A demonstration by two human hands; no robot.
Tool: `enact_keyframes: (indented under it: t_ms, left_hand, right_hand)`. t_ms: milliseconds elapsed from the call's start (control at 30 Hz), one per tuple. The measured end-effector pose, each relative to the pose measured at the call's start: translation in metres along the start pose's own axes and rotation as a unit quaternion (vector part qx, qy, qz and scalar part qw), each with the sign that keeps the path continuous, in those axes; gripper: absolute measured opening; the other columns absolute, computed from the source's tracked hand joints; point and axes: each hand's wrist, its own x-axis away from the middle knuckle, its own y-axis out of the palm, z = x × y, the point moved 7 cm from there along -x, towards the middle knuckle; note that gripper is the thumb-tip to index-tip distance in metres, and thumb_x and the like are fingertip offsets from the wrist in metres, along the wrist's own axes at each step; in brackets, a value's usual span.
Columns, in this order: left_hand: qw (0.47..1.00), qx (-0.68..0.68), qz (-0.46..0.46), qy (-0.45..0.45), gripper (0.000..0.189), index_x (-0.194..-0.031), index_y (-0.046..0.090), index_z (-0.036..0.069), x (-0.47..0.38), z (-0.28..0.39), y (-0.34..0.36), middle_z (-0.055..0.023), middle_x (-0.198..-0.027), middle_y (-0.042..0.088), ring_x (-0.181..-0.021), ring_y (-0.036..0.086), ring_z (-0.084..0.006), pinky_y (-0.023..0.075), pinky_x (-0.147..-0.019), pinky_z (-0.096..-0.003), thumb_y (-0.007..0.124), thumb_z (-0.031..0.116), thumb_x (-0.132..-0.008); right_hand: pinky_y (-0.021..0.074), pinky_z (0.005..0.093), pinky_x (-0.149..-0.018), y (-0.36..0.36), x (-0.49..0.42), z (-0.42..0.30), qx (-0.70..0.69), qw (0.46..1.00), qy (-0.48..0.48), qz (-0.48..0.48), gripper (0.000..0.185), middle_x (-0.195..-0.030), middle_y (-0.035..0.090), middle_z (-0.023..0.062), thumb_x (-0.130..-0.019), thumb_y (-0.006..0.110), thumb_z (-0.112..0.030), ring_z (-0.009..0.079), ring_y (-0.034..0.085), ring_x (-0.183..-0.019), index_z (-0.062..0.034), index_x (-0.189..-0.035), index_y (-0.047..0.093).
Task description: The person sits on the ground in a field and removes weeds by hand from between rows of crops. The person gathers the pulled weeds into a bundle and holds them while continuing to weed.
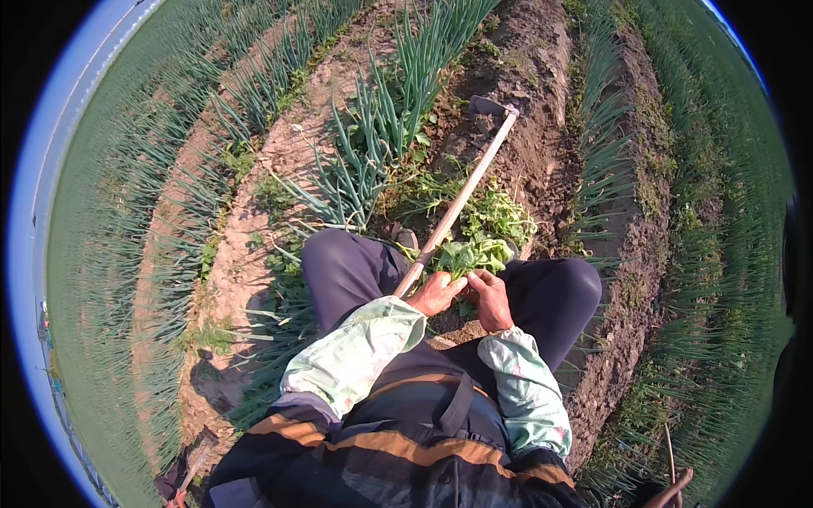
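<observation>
In front of my lap, my left hand (438, 293) and my right hand (490, 298) meet at the stem end of a bunch of leafy greens (476, 254). Fingers of both hands pinch the stems, and the leaves spread away from me. A hoe (467, 187) with a pale wooden handle slants past my left hand, its near end hidden by my left hand and sleeve. Its metal blade (488, 105) rests on the loose soil ahead. More cut or pulled greens (498, 219) lie on the ground just beyond the bunch.
Tall green onions (375, 140) grow in a row ahead of my left knee (346, 267). Further onion rows (600, 152) run along both sides, with soil furrows (279, 146) between them. Another person's hand (670, 490) shows at lower right, and one holding a handle (178, 498) at lower left.
</observation>
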Motion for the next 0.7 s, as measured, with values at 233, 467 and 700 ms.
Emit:
enact_keyframes:
  t_ms: [233, 467, 700]
  left_hand:
    - [0.983, -0.162, -0.007, 0.089, 0.036, -0.102, 0.061, -0.005, -0.004, -0.012, 0.004, -0.0152, -0.081, 0.062, -0.077, 0.06, -0.0264, 0.047, -0.072, -0.0432, 0.057, 0.03, -0.095]
    - [0.987, -0.081, 0.111, 0.086, 0.023, -0.096, 0.062, 0.0, -0.002, -0.004, -0.013, -0.0108, -0.069, 0.059, -0.061, 0.062, -0.0232, 0.0491, -0.058, -0.0402, 0.057, 0.023, -0.097]
    - [0.999, -0.03, 0.043, -0.004, 0.03, -0.096, 0.065, 0.002, -0.022, -0.043, -0.004, 0.0014, -0.07, 0.056, -0.056, 0.052, -0.0082, 0.0428, -0.049, -0.0283, 0.066, 0.032, -0.097]
  right_hand:
    - [0.0553, 0.0298, -0.07, -0.011, -0.002, 0.015, 0.027, 0.999, 0.041, -0.006, 0.007, -0.089, 0.068, 0.0035, -0.095, 0.059, -0.006, 0.0141, 0.066, -0.074, -0.002, -0.097, 0.065]
    - [0.0458, 0.0266, -0.055, -0.029, 0.0, 0.004, 0.077, 0.983, -0.005, 0.165, 0.016, -0.074, 0.062, 0.0047, -0.094, 0.064, -0.012, 0.0128, 0.057, -0.059, -0.0021, -0.083, 0.059]
    - [0.0369, 0.0216, -0.05, -0.014, 0.0, 0.0, 0.037, 0.997, -0.027, 0.062, 0.013, -0.073, 0.055, -0.0033, -0.096, 0.064, -0.012, 0.0054, 0.048, -0.056, -0.0096, -0.085, 0.057]
